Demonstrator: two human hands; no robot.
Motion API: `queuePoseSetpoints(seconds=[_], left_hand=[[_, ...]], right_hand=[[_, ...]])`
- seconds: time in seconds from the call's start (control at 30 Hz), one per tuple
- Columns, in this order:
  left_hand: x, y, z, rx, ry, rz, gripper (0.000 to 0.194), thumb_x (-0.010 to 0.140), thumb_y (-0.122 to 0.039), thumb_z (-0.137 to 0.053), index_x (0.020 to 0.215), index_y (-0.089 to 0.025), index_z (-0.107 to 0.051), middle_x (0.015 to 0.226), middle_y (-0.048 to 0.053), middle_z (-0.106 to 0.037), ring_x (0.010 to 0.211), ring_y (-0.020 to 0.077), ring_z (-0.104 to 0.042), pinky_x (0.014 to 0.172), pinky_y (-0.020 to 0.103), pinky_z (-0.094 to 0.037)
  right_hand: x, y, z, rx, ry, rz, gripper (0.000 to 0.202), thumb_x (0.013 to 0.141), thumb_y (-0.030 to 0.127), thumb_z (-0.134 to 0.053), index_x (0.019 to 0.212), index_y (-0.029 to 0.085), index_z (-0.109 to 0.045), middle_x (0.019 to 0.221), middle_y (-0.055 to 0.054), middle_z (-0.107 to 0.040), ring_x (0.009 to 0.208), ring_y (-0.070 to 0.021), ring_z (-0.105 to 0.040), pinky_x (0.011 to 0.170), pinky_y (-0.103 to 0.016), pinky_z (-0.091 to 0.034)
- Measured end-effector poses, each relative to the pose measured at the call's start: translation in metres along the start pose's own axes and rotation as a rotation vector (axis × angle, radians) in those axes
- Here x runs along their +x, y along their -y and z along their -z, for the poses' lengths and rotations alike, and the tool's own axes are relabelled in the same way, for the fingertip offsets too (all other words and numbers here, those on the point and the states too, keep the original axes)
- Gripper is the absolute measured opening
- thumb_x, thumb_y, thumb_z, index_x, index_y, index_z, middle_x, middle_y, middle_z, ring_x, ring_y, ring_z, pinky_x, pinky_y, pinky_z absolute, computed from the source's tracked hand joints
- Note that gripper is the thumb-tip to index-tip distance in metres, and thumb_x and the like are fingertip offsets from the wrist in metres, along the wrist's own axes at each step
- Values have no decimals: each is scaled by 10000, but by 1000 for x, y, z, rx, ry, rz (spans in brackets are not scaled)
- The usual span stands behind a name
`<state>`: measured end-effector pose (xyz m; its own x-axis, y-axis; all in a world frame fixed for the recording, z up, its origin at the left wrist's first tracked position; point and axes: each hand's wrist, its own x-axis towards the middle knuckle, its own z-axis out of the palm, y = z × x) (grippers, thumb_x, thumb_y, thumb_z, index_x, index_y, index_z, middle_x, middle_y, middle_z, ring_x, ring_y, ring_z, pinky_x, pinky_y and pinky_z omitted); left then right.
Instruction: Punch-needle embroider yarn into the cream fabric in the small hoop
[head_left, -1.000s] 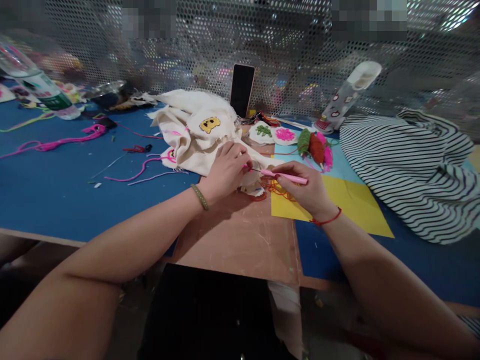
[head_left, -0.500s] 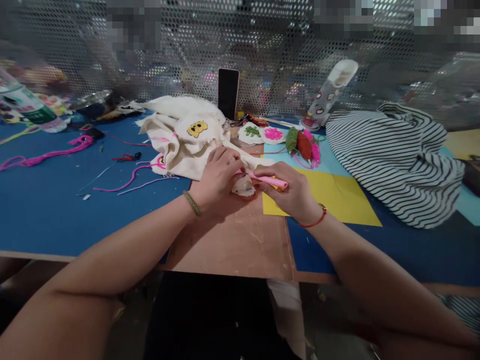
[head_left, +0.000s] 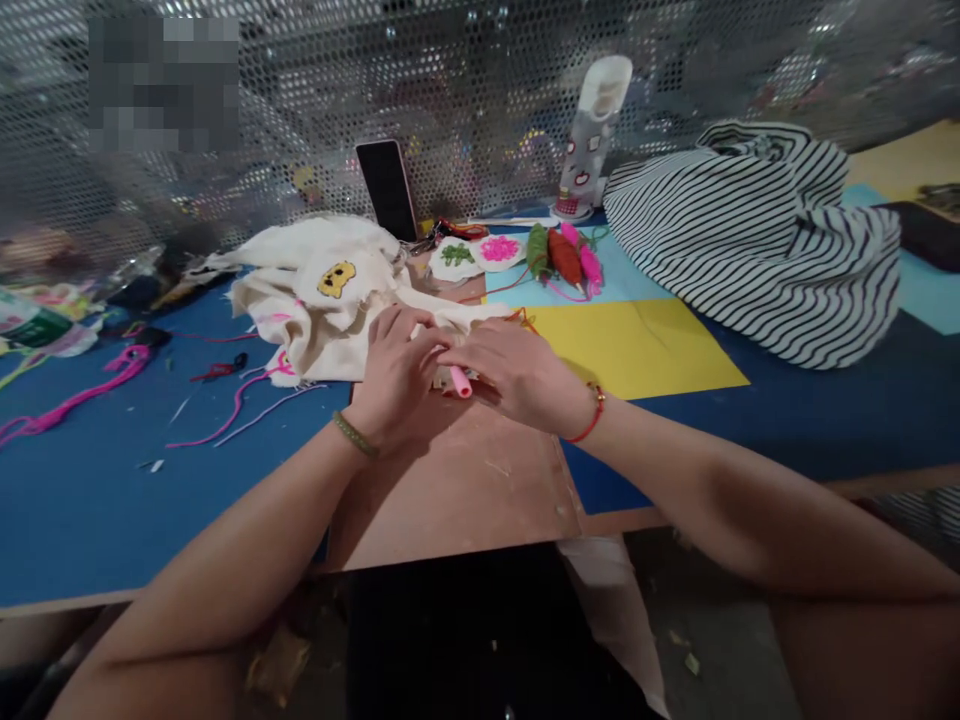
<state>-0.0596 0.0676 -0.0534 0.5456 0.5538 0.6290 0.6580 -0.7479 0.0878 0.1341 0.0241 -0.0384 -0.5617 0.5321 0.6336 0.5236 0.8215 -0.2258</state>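
A pink punch needle point(head_left: 460, 383) pokes out between my hands, its hollow handle end toward me. My left hand point(head_left: 401, 362) is closed around its upper part, with the tip hidden. My right hand point(head_left: 517, 368) lies over it from the right, fingers bent and fingertips meeting my left hand; what they pinch is hidden. Beneath both hands is a small pale piece of fabric point(head_left: 442, 378), mostly covered. Orange yarn point(head_left: 525, 318) shows just behind my right hand. White cloth point(head_left: 300, 335) with a yellow embroidered animal patch point(head_left: 336, 279) lies bunched beyond my left hand.
Green, red and pink yarn bundles point(head_left: 564, 258) lie beside two round patches point(head_left: 499, 250). A phone point(head_left: 387, 188) and a patterned bottle point(head_left: 589, 150) stand by the perforated metal screen point(head_left: 480, 90). Striped cloth point(head_left: 750, 240) is at right, pink yarn point(head_left: 82, 395) at left.
The punch needle has turned from lying sideways in my right hand to pointing toward me between both hands. My right hand has moved in against my left. The camera view has tilted and shifted.
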Motion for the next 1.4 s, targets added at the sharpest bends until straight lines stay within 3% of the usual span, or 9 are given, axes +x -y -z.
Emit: queuePoseSetpoints(seconds=[0.1, 0.43, 0.8, 1.0, 1.13, 1.4], left_hand=[[-1, 1, -2, 21, -30, -29, 85, 919, -288, -572, 908, -248, -646, 971, 46, -600, 957, 224, -491, 899, 419, -421], [-2, 1, -3, 53, 20, 3, 104, 919, -271, -571, 864, -219, -643, 1008, 59, -609, 995, 234, -500, 923, 438, -436], [-2, -3, 0, 80, 47, -5, 126, 928, -279, -556, 858, -211, -636, 999, 70, -626, 1003, 245, -496, 923, 438, -436], [-3, -4, 2, 14, 43, 54, 161, 918, -281, -565, 1044, -205, -628, 1022, 74, -619, 1015, 248, -519, 946, 428, -429], [-3, -3, 2, -12, 61, 109, 154, 917, -254, -554, 1021, -186, -645, 1020, 83, -625, 1015, 251, -519, 936, 418, -427], [-3, -4, 3, -23, 102, 149, 127, 909, -231, -557, 970, -180, -657, 1023, 90, -610, 1009, 245, -505, 937, 408, -419]], right_hand=[[1, 0, -1, 5, -7, -6, 177, 963, 202, -497, 1049, 188, -651, 928, -82, -684, 898, -211, -556, 819, -365, -437], [2, -2, 1, 23, -2, -14, 177, 976, 212, -474, 1000, 201, -649, 870, -51, -682, 852, -189, -558, 808, -338, -424], [0, 1, 3, 33, -37, -59, 191, 959, 258, -516, 1029, 176, -674, 894, -88, -698, 838, -208, -581, 777, -352, -457], [-2, -8, 6, 229, -162, -296, 149, 905, 254, -561, 960, 213, -693, 947, -63, -735, 887, -203, -655, 811, -350, -508], [-5, -19, 7, 387, -262, -500, 127, 869, 249, -568, 860, 205, -686, 903, -45, -743, 833, -185, -690, 749, -318, -532], [-11, -33, 2, 429, -274, -589, 114, 839, 280, -616, 866, 204, -696, 876, -43, -731, 825, -186, -688, 741, -327, -526]])
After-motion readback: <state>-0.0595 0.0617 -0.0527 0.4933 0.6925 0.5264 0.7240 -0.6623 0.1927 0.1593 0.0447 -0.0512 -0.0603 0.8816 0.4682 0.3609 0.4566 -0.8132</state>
